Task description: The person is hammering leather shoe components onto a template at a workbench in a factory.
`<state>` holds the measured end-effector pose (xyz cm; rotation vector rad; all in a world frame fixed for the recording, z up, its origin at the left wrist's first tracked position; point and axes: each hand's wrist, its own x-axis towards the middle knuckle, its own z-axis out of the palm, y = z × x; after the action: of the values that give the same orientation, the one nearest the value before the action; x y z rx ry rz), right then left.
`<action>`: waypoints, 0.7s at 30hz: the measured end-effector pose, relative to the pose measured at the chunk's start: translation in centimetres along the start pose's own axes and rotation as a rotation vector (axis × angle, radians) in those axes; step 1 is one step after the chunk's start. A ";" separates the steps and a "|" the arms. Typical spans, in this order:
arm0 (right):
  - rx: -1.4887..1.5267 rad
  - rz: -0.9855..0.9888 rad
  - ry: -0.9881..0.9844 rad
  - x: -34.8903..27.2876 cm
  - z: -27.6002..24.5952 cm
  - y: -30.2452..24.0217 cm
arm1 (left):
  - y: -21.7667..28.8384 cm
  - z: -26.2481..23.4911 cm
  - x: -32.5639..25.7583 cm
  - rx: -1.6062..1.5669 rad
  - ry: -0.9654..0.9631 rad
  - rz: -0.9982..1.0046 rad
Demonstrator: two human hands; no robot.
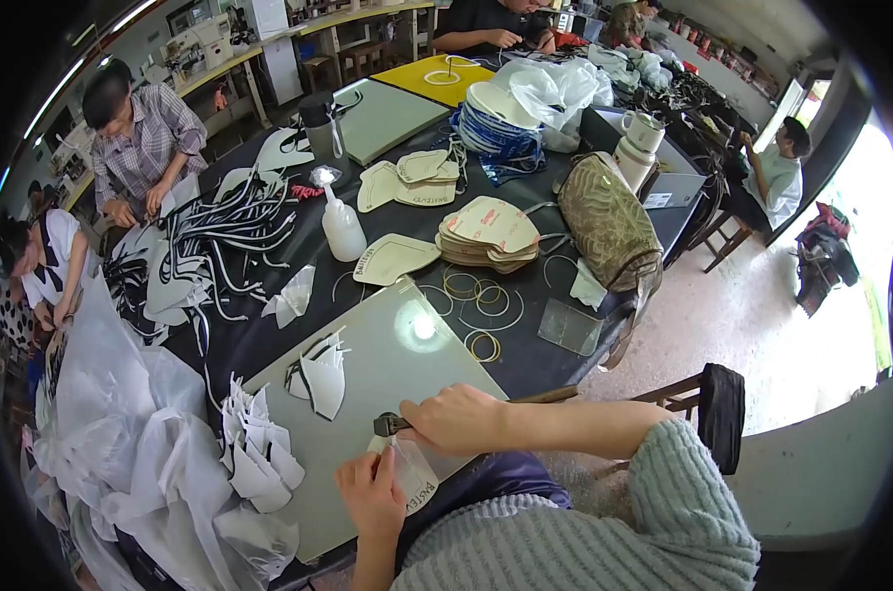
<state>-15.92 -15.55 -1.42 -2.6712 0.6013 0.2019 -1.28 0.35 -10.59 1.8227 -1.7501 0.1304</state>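
Note:
At the near edge of the grey board (328, 483), my right hand (456, 419) is closed round a hammer (391, 425) with a dark, blocky head. Its handle is mostly hidden by my fingers. Just below, my left hand (372, 497) pinches a cream pattern piece (419, 483) with writing on it, fingertips close to the hammer head. A small white strip (378, 445) shows at those fingertips. Farther up the board lies a small stack of white cut pieces with dark edges (323, 379). More white cut pieces (259, 448) overlap along the board's left edge.
Clear plastic sheeting (121, 424) heaps at the left. Beyond the board are stacked cream templates (486, 231), a white squeeze bottle (343, 227), yellow rings (484, 345) and a patterned bag (609, 217). A chair (719, 414) stands at right. Several people work around the table.

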 end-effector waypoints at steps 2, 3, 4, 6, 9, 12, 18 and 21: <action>-0.003 -0.015 0.052 -0.1 0.2 -0.4 | 0.2 -0.1 -0.4 0.000 0.007 0.010; 0.001 -0.010 0.051 -0.2 0.6 -0.3 | 0.4 0.0 -0.6 -0.002 0.008 0.016; 0.005 -0.014 0.009 -0.3 1.2 0.1 | 0.5 0.0 -0.8 -0.005 0.002 0.017; 0.011 -0.025 -0.040 -0.4 1.7 0.2 | 0.6 -0.1 -1.3 0.026 0.010 0.038; -0.043 -0.106 0.048 -0.3 2.4 0.2 | 0.9 -0.2 -2.0 0.060 0.016 0.025; -0.066 -0.085 0.078 0.3 2.8 0.5 | 0.8 -0.3 -1.3 0.071 0.004 0.017; -0.069 -0.027 0.104 0.5 -0.4 1.4 | 0.8 0.3 0.5 0.053 0.074 0.020; -0.150 -0.024 0.051 1.3 -0.2 1.6 | 0.4 0.5 0.2 0.029 0.071 -0.016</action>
<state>-15.45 -17.44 -2.08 -2.8341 0.5908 0.1786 -1.79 -0.06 -10.81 1.8304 -1.6923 0.2126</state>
